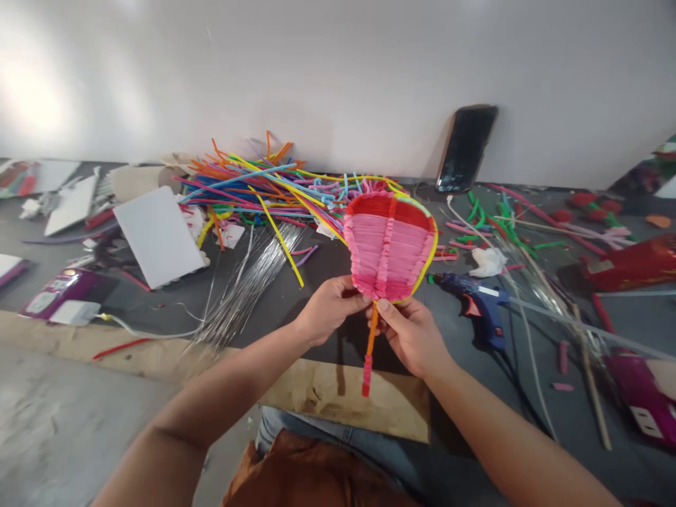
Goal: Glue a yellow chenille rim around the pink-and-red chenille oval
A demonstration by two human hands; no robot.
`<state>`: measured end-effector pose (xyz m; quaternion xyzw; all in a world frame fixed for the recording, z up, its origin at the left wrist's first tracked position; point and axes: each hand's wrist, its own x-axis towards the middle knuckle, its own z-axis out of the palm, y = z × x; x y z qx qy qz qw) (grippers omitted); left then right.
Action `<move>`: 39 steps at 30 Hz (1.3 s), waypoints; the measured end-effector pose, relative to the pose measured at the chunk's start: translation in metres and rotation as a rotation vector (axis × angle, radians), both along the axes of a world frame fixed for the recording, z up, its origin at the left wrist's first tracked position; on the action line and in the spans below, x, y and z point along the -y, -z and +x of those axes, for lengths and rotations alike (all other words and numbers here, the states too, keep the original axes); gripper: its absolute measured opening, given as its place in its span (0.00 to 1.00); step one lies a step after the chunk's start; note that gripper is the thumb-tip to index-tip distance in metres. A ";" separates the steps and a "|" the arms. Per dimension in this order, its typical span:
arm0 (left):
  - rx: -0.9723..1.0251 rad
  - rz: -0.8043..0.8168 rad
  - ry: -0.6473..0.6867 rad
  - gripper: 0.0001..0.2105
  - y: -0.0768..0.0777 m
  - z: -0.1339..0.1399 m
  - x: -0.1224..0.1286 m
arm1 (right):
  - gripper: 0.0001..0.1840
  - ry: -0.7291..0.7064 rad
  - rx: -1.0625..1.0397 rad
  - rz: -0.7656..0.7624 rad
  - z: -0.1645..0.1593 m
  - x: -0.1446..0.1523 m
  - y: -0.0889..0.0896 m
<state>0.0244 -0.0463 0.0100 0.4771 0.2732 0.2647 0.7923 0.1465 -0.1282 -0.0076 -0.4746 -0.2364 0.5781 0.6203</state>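
The fan-shaped piece (406, 246) is held right of center in the frame, broad end up, with its orange stem (372, 338) pointing down toward the lower edge. Both hands grasp it at the base: the left hand (330, 310) pinches the lower left rim, and the right hand (415, 334) has its thumb at the junction of head and stem, its other fingers partly hidden behind. Handling: the piece appears to be wound from fuzzy craft stems and should be light, soft on the surface, unlikely to slip and moderately springy. The outer rim and central rib probably give the stiffness; the wound pink and red face may dent or shift under pressure. The stem is thin and likely to bend if it carries the load alone. Recommended hold: the base junction, or opposite sides of the rim. Surroundings: a loose pile of pipe cleaners (237, 184) lies behind the piece at upper center and could snag its upper edge. Bare metal wires (253, 285) fan out left of center. A blue glue gun (483, 310) lies just right of the right hand; its black cord (520, 394) runs toward the right forearm and limits sideways clearance. A phone (467, 149) leans against the wall (338, 77) at upper right.
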 end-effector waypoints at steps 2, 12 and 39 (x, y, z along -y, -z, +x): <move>-0.019 -0.025 -0.041 0.17 0.001 0.001 0.000 | 0.12 0.011 0.027 0.008 0.001 0.001 0.004; -0.127 0.066 -0.150 0.10 0.003 0.002 0.009 | 0.12 0.106 0.235 0.016 0.002 -0.002 -0.003; -0.061 -0.121 -0.113 0.12 -0.001 0.001 0.006 | 0.13 -0.036 0.137 -0.030 0.017 0.001 -0.007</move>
